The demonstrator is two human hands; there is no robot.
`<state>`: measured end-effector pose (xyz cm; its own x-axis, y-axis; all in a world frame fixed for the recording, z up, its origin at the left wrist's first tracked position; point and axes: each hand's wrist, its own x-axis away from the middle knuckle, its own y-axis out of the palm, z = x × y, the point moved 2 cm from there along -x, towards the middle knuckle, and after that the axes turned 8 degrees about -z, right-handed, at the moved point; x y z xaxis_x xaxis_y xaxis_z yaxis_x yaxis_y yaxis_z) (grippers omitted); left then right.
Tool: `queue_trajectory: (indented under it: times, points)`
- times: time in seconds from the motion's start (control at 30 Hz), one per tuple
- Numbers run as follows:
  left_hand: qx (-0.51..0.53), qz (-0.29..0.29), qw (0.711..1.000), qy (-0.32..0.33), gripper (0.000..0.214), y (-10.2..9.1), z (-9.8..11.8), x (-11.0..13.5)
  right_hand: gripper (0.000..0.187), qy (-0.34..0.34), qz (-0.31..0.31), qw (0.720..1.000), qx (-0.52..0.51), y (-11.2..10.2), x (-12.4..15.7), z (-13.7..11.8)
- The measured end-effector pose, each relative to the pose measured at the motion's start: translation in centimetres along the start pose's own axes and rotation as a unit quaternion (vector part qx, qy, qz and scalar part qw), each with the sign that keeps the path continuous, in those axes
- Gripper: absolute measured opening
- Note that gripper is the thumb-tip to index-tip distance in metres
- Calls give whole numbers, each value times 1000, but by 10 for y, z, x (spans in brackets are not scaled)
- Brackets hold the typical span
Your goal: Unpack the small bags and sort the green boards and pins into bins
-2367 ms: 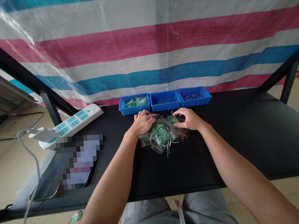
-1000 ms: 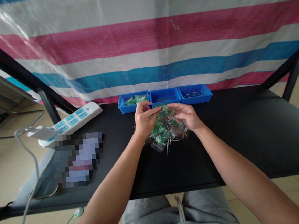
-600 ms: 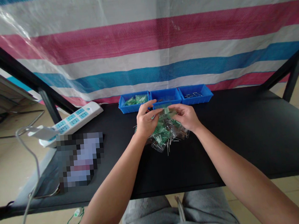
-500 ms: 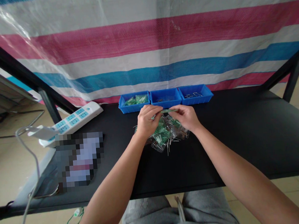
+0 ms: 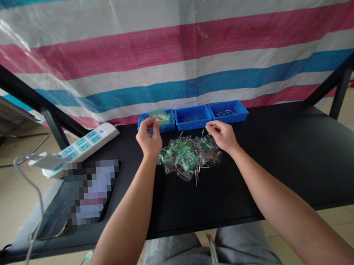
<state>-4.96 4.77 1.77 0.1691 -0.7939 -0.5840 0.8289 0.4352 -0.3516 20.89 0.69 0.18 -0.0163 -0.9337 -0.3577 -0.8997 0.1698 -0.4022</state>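
My left hand is raised over the black table, pinching a small clear bag of green parts just above the left blue bin. My right hand rests curled at the right edge of a pile of clear bags with green parts and loose metal pins; whether it grips anything there is unclear. The middle blue bin and right blue bin stand in a row behind the pile.
A white power strip lies at the back left with a white cable running off the table. A blurred flat object lies left of my arm. A striped tarp hangs behind the table, black frame legs at both sides.
Both hands held one bag above the pile; now my left hand has carried it back and left over the left bin, and my right hand has dropped to the pile's right edge.
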Motion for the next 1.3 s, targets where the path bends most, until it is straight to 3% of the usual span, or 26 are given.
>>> queue_trajectory:
  times: [0.03,0.13,0.47,0.6,0.8,1.0,1.07,1.17,1.3]
  points:
    - [-11,24,1000,-10,19,-2,-6,-5,36,0,2,1000,10,-1,0,1]
    - [-71,10,997,-20,22,-3,-19,-15,36,5,1,1000,25,-1,-1,3]
    - [-239,-149,959,-14,40,18,-10,-4,36,0,-19,999,28,0,-1,5]
    - [-270,-181,946,-14,40,20,-8,0,38,5,-24,999,31,1,0,4]
    - [-250,-182,951,-5,35,17,-7,3,38,1,-28,998,48,0,0,1]
    - [-238,-137,961,33,31,9,3,5,37,-7,-7,997,70,-4,-1,2]
    - [-216,-161,961,59,27,6,7,6,34,-5,-1,997,76,-4,-2,4]
    - [-166,-247,950,95,22,5,12,7,24,-8,-3,996,89,-4,-3,6]
    - [-133,-301,935,129,21,8,19,12,16,-32,-49,988,146,-1,-3,5]
